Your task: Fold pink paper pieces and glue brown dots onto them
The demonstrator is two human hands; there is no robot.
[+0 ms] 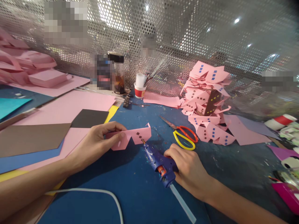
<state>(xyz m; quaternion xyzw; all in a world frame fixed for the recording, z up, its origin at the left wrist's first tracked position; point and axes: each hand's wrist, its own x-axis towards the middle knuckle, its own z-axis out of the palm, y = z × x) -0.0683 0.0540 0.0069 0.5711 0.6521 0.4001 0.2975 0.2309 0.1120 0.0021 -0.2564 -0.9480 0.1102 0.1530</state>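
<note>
Between the thumb and fingers of my left hand (pixel 104 138) is a folded pink paper piece (pixel 130 137) with a notch in its lower edge and small dark squares on its face. My right hand (pixel 188 169) is wrapped round a blue hot glue gun (pixel 157 161), a clear glue stick (pixel 182 202) poking out of its back. The gun's nozzle points at the paper, close to the dark squares; whether it touches I cannot tell. Scissors (pixel 184 137) with red and yellow handles lie just beyond my right hand, blades partly apart.
A tall heap of pink paper pieces (pixel 205 99) stands at the back right. Coloured sheets, including a brown one (pixel 35 138) and a black one (pixel 90 118), lie at left. A paper cup (pixel 140 91) and a jar (pixel 119 77) stand by the perforated metal wall. A white cable (pixel 93 189) crosses the front.
</note>
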